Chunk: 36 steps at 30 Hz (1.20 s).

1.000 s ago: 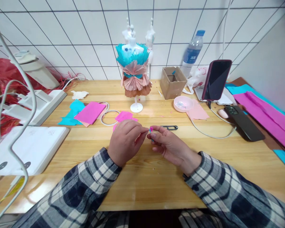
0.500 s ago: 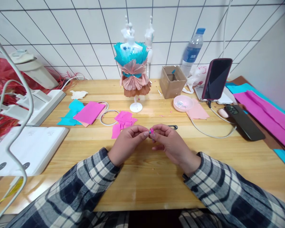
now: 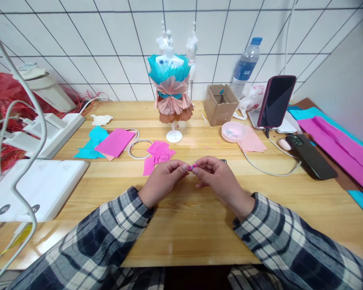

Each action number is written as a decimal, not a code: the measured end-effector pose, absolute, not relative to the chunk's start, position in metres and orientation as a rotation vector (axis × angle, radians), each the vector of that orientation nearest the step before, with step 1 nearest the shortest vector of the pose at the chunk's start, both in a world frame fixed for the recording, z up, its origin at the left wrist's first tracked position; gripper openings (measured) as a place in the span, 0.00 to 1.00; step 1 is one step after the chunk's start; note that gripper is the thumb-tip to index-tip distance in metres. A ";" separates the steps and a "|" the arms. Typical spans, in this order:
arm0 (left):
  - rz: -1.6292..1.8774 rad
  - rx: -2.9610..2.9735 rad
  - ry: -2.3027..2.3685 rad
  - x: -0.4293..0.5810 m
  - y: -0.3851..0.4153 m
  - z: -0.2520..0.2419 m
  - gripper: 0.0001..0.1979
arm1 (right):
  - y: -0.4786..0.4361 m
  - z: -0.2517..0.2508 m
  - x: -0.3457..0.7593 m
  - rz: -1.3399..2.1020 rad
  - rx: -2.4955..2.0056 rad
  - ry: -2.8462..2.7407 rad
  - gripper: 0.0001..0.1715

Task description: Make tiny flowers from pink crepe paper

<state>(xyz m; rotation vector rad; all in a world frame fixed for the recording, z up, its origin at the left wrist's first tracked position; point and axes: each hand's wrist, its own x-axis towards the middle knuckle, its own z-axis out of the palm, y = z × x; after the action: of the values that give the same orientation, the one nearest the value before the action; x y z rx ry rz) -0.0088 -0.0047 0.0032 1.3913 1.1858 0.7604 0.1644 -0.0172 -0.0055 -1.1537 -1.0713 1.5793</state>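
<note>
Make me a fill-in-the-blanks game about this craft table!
1. The left hand and the right hand pinch a tiny paper scrap that is coloured ____.
2. The cap of the water bottle is ____.
3. The table is made of ____.
4. The wall behind the table is covered in white ____.

Missing words: pink; blue; wood; tiles

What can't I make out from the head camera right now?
Head view:
pink paper scrap: mostly covered by the fingertips of left hand and right hand; its shape is unclear.
dark item: almost wholly behind the right hand.
pink dish: contents too small to identify.
cardboard box: inside hidden by its walls.
</note>
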 end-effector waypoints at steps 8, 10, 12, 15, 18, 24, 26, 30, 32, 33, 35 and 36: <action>0.771 1.584 1.157 -0.008 -0.005 0.009 0.14 | -0.016 -0.005 0.166 1.571 -1.163 -1.119 0.15; 0.774 1.537 1.132 -0.009 -0.005 0.009 0.13 | -0.016 -0.005 0.166 1.577 -1.155 -1.133 0.15; 0.765 1.455 1.087 -0.010 -0.005 0.007 0.13 | -0.016 -0.005 0.166 1.594 -1.145 -1.154 0.16; 0.745 1.340 1.010 -0.012 -0.004 0.003 0.13 | -0.015 -0.005 0.167 1.612 -1.140 -1.174 0.17; 0.746 1.356 1.023 -0.012 -0.003 0.003 0.13 | -0.016 -0.005 0.167 1.581 -1.149 -1.173 0.15; 0.730 1.377 1.071 -0.010 -0.005 0.007 0.14 | -0.016 -0.002 0.166 1.555 -1.173 -1.215 0.15; 0.752 1.296 1.046 -0.010 -0.004 0.004 0.13 | -0.015 -0.002 0.167 1.574 -1.167 -1.193 0.15; 0.818 1.163 0.979 -0.011 -0.001 -0.002 0.12 | -0.016 -0.003 0.167 1.606 -1.162 -1.144 0.20; 0.799 1.195 1.001 -0.011 -0.001 -0.002 0.13 | -0.016 -0.005 0.167 1.596 -1.179 -1.133 0.18; 0.778 1.229 1.026 -0.011 -0.001 -0.001 0.14 | -0.016 -0.005 0.166 1.589 -1.187 -1.132 0.18; 0.732 1.328 1.077 -0.011 -0.001 0.001 0.15 | -0.016 -0.005 0.166 1.579 -1.196 -1.136 0.16; 0.718 1.395 1.102 -0.011 -0.002 0.003 0.15 | -0.016 -0.004 0.165 1.574 -1.201 -1.144 0.16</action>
<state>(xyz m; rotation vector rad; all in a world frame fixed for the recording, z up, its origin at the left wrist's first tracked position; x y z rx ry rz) -0.0106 -0.0018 0.0027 1.3949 1.1018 0.7181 0.1655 -0.0160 -0.0042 -1.2012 -1.1444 1.5739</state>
